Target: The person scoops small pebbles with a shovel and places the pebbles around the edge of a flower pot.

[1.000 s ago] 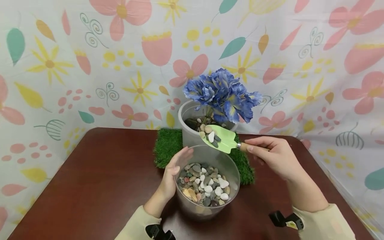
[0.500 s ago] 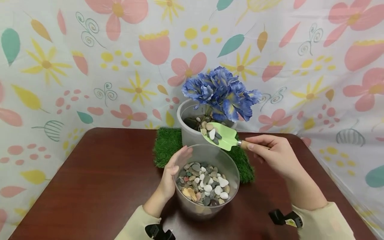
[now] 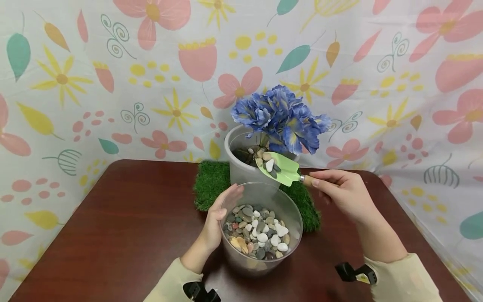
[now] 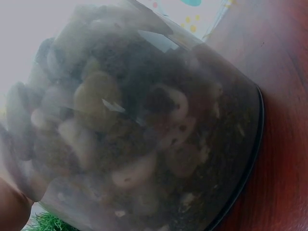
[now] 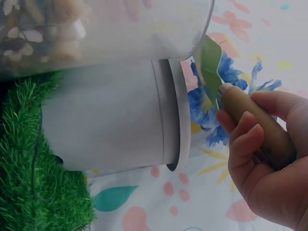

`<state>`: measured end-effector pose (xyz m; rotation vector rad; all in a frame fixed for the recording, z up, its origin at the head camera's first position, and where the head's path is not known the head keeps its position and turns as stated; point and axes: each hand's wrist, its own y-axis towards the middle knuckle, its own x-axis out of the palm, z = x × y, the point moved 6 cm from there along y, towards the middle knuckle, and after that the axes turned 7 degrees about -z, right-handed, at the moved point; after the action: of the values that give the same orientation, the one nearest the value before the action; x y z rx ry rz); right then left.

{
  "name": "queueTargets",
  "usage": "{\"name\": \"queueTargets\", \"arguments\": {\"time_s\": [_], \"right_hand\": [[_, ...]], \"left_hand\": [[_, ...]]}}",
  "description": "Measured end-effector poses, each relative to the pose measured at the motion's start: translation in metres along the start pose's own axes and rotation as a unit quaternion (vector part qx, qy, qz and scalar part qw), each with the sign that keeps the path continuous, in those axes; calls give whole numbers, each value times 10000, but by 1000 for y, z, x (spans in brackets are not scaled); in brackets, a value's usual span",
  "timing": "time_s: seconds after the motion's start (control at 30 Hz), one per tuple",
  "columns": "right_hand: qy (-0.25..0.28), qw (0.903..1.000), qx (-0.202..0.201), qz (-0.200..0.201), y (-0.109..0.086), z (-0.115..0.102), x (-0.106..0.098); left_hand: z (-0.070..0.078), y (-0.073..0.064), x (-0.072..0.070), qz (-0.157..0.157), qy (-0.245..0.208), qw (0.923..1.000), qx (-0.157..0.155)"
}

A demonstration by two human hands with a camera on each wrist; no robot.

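Observation:
My right hand (image 3: 345,191) pinches the wooden handle (image 5: 257,120) of a small trowel. Its light green blade (image 3: 284,170), loaded with several pebbles (image 3: 269,163), overlaps the front rim of a grey flowerpot (image 3: 241,161). Blue artificial flowers (image 3: 281,117) rise from that pot, above dark filling and a few stones. Nearer to me stands a clear smoky bucket (image 3: 260,266) holding mixed white, grey and tan stones (image 3: 260,235). My left hand (image 3: 214,224) rests against its left outer wall, fingers extended along the side. In the left wrist view, the bucket wall (image 4: 144,134) fills most of the picture.
A green artificial grass mat (image 3: 211,184) lies under the flowerpot. Everything stands on a dark reddish-brown table (image 3: 132,235). Close behind its far edge hangs a white cloth (image 3: 181,138) printed with flowers and leaves. Black devices (image 3: 356,274) are strapped on both wrists.
The trowel has shifted slightly forward and to the right, its blade tilting a little more toward the flowerpot. The pebbles remain on it. My left hand and the bucket stay in place.

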<state>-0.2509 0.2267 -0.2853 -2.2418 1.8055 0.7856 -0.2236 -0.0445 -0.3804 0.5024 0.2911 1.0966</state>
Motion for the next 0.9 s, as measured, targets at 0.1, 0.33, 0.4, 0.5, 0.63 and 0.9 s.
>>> {"name": "queueTargets", "arguments": {"time_s": [0.1,0.33,0.4,0.5,0.63,0.9], "right_hand": [[-164,9998,101,-86,1,0,3],[234,9994,240,-15,6,3,8],[267,9993,245,-17,8,3,8],[130,9995,298,-39,9,4,7],[-55,9996,268,32,12,3,3],[125,9987,487,55,12,10,7]], "left_hand": [[-1,-5,0,9,23,10000,23],[-2,-1,0,38,-27,10000,-28],[-1,0,0,17,-21,10000,-46],[-1,-2,0,19,9,10000,-16],[0,-1,0,20,8,10000,84],[-1,-1,0,52,-19,10000,39]]}}
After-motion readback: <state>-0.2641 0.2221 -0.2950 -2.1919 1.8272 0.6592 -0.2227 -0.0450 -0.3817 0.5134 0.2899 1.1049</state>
